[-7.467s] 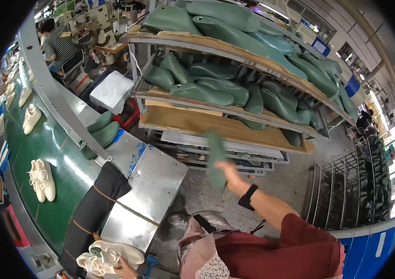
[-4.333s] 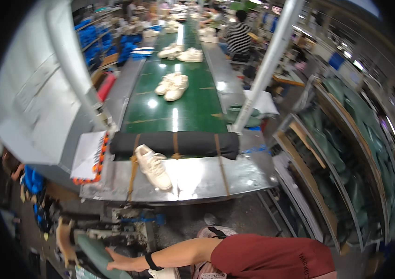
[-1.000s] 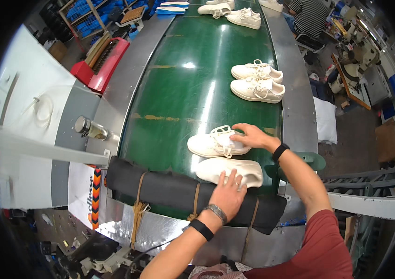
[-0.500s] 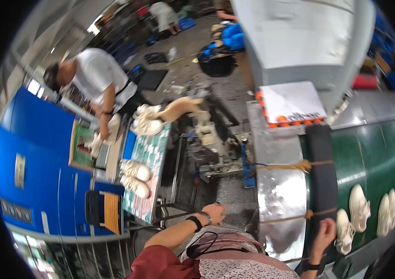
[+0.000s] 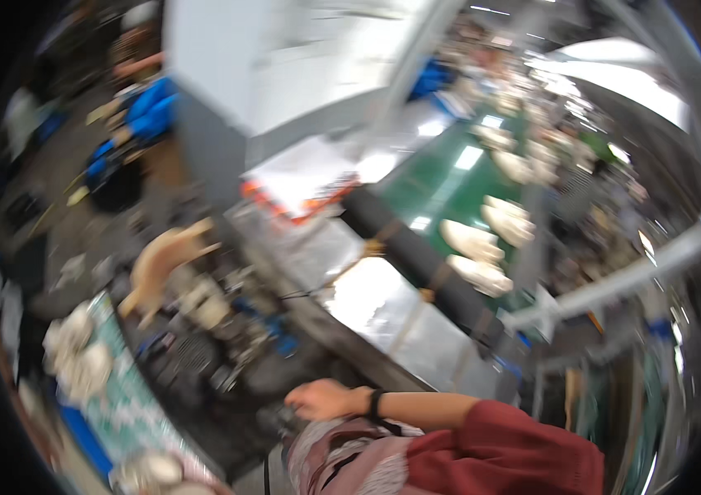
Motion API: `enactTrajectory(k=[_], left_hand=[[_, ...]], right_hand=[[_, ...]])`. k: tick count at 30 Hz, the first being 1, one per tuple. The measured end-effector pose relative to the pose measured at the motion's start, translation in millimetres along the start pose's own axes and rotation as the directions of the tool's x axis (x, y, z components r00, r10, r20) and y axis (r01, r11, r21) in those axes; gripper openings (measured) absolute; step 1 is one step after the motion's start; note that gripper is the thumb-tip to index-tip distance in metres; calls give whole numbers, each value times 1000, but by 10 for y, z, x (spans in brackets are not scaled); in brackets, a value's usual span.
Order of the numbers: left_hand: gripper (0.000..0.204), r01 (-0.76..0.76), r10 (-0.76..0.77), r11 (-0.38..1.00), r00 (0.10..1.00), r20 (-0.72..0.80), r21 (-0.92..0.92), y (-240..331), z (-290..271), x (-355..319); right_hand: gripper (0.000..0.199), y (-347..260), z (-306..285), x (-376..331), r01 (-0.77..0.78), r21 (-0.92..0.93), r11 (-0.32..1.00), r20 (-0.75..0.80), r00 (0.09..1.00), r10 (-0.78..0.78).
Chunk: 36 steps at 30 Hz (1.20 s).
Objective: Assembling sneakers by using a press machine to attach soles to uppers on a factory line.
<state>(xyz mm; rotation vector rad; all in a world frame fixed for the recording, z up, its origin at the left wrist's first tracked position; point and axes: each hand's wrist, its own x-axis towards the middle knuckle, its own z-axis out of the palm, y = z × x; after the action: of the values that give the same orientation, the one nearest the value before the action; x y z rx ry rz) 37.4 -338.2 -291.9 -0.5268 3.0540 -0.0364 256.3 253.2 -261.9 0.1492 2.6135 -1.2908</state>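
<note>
- The one hand in view sits low in the frame, just left of centre, with its fingers curled loosely inward; motion blur hides whether they pinch anything, so I cannot tell.
- Which hand it is cannot be read with certainty; a black wristband circles the wrist, and the bare forearm runs right into a dark red sleeve at the lower right. The other hand is out of sight.
- Just below the hand lies a patterned pinkish cloth on the person's front, close under the knuckles.
- Just above and left of the fingers stands a dark, cluttered machine frame, blurred; a tan shoe last stands above it, mid-left.
- A shiny steel tabletop slants from the centre toward the lower right, near the hand but apart from it.
- A thick black roller bound with tan straps lies across the far edge of the steel.
- Past the roller, a green conveyor belt runs to the upper right, carrying pale white shoes; the nearest pair is just beyond the roller.
- A white and orange card lies above centre, by a large grey cabinet.
- At the lower left, a pale green patterned surface carries white lumps too blurred to identify.
- Open room lies between the hand and the steel edge.
</note>
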Motion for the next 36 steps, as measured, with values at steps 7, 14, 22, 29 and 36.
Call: enactTrajectory(k=[7,14,22,29,36], left_hand=[[69,-612,641,732,767,1,301,365,679,1094],[68,-626,623,770,780,67,128,819,30,639],[66,-574,565,819,807,168,1,1466,-851,-867],[57,-918,962,271,270,-42,289,2401,-1296,-2177],[23,-791,910,363,415,3,-492,5289,-1511,-4298]], right_hand=[[28,-61,444,-547,-241,-6,971,-85,967,239],[32,363,273,-1220,-479,112,871,-197,848,492],[26,2386,-1149,-2826,-712,189,677,-882,180,435],[56,3609,-2835,-3908,-807,418,417,-848,-182,498],[51,4483,-3017,-4052,-588,703,401,-633,-258,730]])
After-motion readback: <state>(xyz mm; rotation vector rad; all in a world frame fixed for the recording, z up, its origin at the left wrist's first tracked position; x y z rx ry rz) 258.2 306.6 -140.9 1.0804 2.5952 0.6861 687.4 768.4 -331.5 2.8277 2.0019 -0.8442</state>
